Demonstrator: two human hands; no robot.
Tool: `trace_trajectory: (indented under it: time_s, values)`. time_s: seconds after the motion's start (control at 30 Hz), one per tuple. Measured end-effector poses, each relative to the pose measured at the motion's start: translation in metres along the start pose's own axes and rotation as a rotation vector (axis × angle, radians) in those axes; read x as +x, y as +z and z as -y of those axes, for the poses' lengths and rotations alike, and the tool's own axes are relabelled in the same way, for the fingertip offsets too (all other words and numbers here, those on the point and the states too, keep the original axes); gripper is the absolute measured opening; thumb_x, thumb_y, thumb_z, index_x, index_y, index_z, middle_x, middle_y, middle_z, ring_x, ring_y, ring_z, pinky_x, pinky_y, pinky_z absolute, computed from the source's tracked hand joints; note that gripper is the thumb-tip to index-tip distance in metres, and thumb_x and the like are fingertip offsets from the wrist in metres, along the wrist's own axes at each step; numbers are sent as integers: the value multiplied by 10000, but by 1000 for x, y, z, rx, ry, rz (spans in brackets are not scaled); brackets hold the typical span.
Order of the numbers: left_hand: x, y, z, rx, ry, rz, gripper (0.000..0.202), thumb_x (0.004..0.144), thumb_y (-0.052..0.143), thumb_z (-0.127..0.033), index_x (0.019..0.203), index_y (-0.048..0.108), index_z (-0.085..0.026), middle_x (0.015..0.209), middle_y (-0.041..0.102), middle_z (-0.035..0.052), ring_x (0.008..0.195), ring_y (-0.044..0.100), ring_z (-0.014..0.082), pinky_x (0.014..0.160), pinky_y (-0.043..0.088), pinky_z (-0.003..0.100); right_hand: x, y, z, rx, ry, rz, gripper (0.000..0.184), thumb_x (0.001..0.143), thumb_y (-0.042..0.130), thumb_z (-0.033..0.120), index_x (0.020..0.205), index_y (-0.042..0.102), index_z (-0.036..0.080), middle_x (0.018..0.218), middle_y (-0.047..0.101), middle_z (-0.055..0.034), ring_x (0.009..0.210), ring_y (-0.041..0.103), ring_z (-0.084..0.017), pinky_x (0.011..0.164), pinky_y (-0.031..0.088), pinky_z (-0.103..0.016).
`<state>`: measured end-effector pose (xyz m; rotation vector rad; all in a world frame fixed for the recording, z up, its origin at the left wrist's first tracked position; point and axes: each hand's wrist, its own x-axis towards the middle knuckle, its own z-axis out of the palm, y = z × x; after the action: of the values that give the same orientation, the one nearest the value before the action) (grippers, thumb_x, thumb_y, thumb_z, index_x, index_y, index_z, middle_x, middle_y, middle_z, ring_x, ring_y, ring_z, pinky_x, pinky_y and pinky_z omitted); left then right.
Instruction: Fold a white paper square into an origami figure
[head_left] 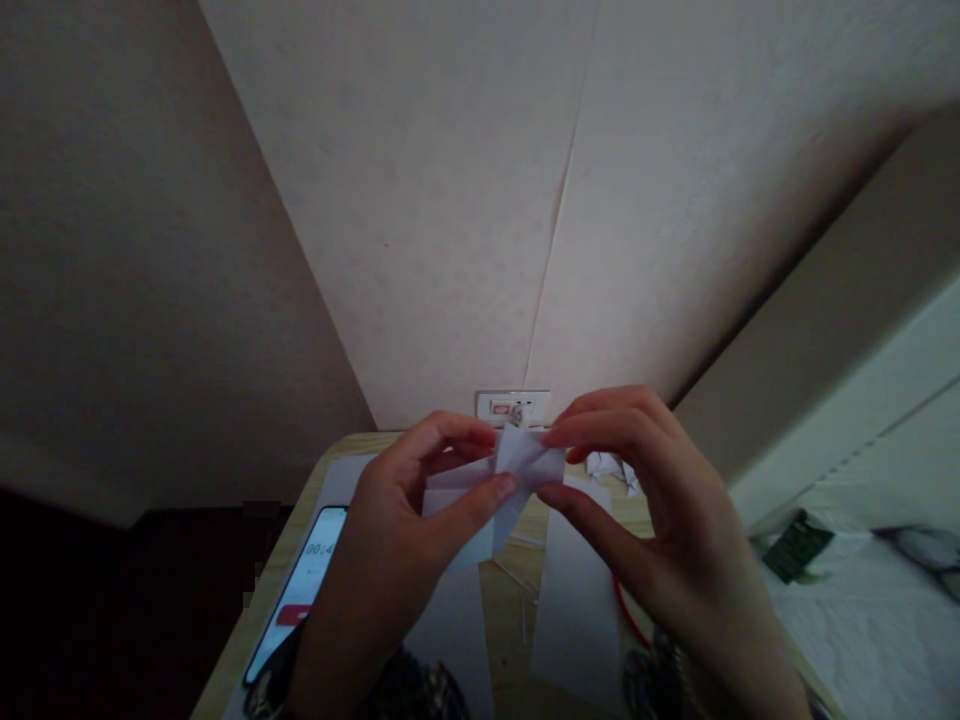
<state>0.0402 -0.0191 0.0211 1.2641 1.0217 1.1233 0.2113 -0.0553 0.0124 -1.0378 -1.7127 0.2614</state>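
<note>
Both my hands hold a small folded piece of white paper (517, 470) in the air above a wooden table (510, 600). My left hand (409, 510) pinches the paper's left side between thumb and fingers. On the paper's right side, my right hand (645, 490) pinches it with thumb and fingertips. The paper is creased into a pointed shape, partly hidden by my fingers.
A phone (304, 585) with a lit timer screen lies at the table's left. White paper sheets (574, 590) lie flat under my hands. A crumpled paper (611, 467) sits near the wall. A wall socket (514, 406) is behind the table. A bed (862, 600) is at right.
</note>
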Motion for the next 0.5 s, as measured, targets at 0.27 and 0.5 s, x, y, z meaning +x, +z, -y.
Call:
trace_trajectory:
  time_s: [0.27,0.5]
  values:
    - [-3,3,-3,-89,-81,22,167,665,871,-163,708,733,-245,763,799,-60,806,749,149,668,515,193,-1,0,-3,-28,16,-9,231,935,707,105,1076,620,266,1033,622,31,937,613,-121,804,537,-216]
    - [-3,3,-2,-38,-62,52,137,721,846,-220,734,710,-225,768,780,-25,824,756,188,670,517,228,0,-4,-2,-95,-23,-1,149,931,702,94,915,673,240,1057,625,14,975,645,-120,827,540,-196]
